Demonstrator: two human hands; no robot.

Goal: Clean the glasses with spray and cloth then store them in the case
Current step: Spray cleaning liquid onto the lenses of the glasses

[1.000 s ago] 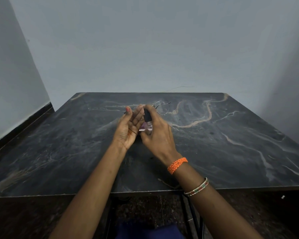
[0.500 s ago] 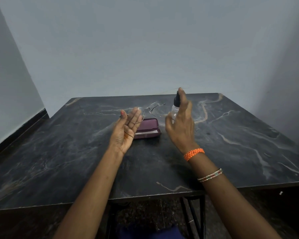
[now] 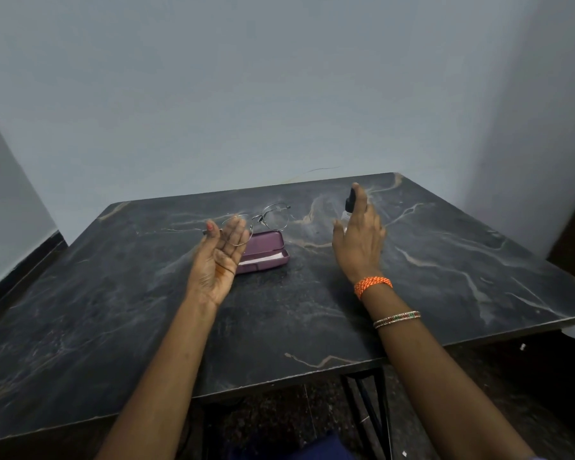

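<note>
1. A dark marbled surface (image 3: 429,260) fills the view below a pale wall.
2. The left hand (image 3: 218,257), palm up, pinches thin wire-framed glasses (image 3: 266,219) in its grip, raised above the surface.
3. A purple case (image 3: 266,252) lies closed just behind that hand.
4. The right hand (image 3: 359,237) grips a small spray bottle (image 3: 349,204), well apart from the glasses.

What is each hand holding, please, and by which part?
Left hand: glasses, by one lens rim. Right hand: spray bottle, around its body, a finger atop.
</note>
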